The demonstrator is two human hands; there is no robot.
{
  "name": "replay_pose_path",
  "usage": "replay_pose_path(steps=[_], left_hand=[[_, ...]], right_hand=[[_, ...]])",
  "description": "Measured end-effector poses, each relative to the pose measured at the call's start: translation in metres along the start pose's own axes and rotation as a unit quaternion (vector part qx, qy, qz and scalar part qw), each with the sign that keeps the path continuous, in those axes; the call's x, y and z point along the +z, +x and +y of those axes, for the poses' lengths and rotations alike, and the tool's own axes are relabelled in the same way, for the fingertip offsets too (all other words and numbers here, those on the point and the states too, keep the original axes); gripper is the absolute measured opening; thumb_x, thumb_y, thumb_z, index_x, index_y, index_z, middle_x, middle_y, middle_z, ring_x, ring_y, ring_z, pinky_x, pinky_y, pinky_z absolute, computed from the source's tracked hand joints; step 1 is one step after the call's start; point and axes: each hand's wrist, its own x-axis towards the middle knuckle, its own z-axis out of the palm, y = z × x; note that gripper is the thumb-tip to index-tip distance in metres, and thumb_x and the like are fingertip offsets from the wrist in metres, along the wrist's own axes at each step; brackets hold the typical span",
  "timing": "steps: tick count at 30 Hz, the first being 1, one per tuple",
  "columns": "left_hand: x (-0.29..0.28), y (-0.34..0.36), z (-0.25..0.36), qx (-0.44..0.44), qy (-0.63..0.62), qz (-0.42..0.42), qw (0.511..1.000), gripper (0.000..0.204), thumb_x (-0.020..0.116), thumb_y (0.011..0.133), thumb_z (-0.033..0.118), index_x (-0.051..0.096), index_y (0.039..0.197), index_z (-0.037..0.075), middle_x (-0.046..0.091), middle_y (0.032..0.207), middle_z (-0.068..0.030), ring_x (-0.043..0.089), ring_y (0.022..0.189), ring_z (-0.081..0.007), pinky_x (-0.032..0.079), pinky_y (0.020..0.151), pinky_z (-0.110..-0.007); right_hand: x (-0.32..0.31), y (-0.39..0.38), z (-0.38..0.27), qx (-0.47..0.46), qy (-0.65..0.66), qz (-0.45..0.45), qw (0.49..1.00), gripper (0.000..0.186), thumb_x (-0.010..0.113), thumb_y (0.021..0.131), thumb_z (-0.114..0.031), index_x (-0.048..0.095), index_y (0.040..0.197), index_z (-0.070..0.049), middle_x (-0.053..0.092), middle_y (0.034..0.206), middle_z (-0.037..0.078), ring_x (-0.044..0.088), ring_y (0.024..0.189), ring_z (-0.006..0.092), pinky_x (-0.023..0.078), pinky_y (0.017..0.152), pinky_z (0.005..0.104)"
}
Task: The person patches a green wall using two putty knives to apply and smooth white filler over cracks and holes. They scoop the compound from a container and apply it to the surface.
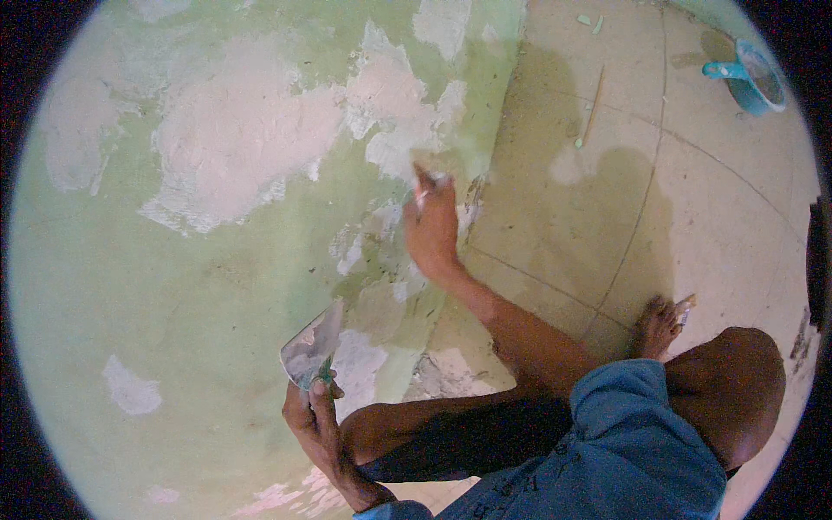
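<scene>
Green wall (173,286) fills the left, patched with pale filler where paint has flaked. Tiled floor (693,217) spreads to the right, a bare foot (660,325) planted on it. Far corner: a blue scoop-like container (752,76), contents too small to tell. Left hand (314,416) is clenched around a wide trowel (310,347) smeared with filler. Right hand (431,227) grips a small scraper (425,186), pressed against the wall.

Off to the top right there's a blue plastic scoop (752,76) w/ a handle, sitting on the tiled floor (693,217). A thin stick (593,107) lies nearby, plus a couple small green paint flakes (590,21) (further up).
</scene>
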Motion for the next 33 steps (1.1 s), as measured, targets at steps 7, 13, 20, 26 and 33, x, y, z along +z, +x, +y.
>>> replay_pose_path(steps=[7, 13, 20, 26, 33], left_hand=[[0.002, 0.002, 0.011, 0.005, 0.014, -0.001, 1.000, 0.027, 0.049, 0.093, 0.022, 0.059, 0.090, -0.002, 0.060, 0.075, -0.0098, 0.053, 0.061, -0.0157, 0.043, 0.056, -0.030], [0.006, 0.002, 0.006, -0.016, -0.013, -0.002, 1.000, 0.028, 0.049, 0.094, 0.024, 0.058, 0.090, -0.001, 0.058, 0.073, -0.0085, 0.051, 0.061, -0.0147, 0.041, 0.056, -0.030], [0.004, 0.003, 0.008, 0.011, 0.037, -0.021, 0.999, 0.029, 0.049, 0.094, 0.025, 0.058, 0.089, -0.001, 0.054, 0.069, -0.0051, 0.049, 0.061, -0.0128, 0.039, 0.054, -0.029], [0.005, 0.006, 0.005, -0.013, 0.017, -0.034, 0.999, 0.031, 0.047, 0.095, 0.027, 0.059, 0.089, -0.001, 0.055, 0.069, -0.0044, 0.048, 0.060, -0.0115, 0.038, 0.053, -0.027], [0.008, 0.005, 0.016, -0.015, 0.016, -0.021, 1.000, 0.031, 0.047, 0.095, 0.027, 0.059, 0.090, -0.001, 0.057, 0.070, -0.0061, 0.049, 0.059, -0.0120, 0.039, 0.052, -0.028]], right_hand=[[-0.050, -0.032, -0.008, -0.050, 0.057, -0.180, 0.981, 0.051, 0.057, 0.078, -0.002, 0.050, 0.128, -0.009, 0.050, 0.109, 0.020, 0.053, 0.097, 0.0400, 0.049, 0.078, 0.0444], [-0.032, -0.009, 0.063, 0.179, 0.309, -0.062, 0.932, 0.027, 0.057, 0.083, -0.007, 0.056, 0.108, 0.001, 0.062, 0.096, 0.009, 0.060, 0.084, 0.0210, 0.047, 0.075, 0.0342], [-0.056, 0.019, 0.141, 0.214, 0.449, 0.025, 0.867, 0.022, 0.061, 0.083, -0.011, 0.057, 0.102, -0.003, 0.063, 0.094, 0.007, 0.061, 0.076, 0.0170, 0.051, 0.068, 0.0318], [-0.080, 0.050, 0.160, 0.089, 0.425, -0.065, 0.899, 0.030, 0.056, 0.087, -0.009, 0.050, 0.114, 0.002, 0.060, 0.107, 0.012, 0.063, 0.092, 0.0270, 0.054, 0.079, 0.0499], [-0.112, 0.071, 0.103, 0.101, 0.493, -0.184, 0.845, 0.045, 0.055, 0.092, -0.017, 0.038, 0.131, -0.001, 0.055, 0.124, 0.014, 0.058, 0.108, 0.0319, 0.052, 0.085, 0.0511]])
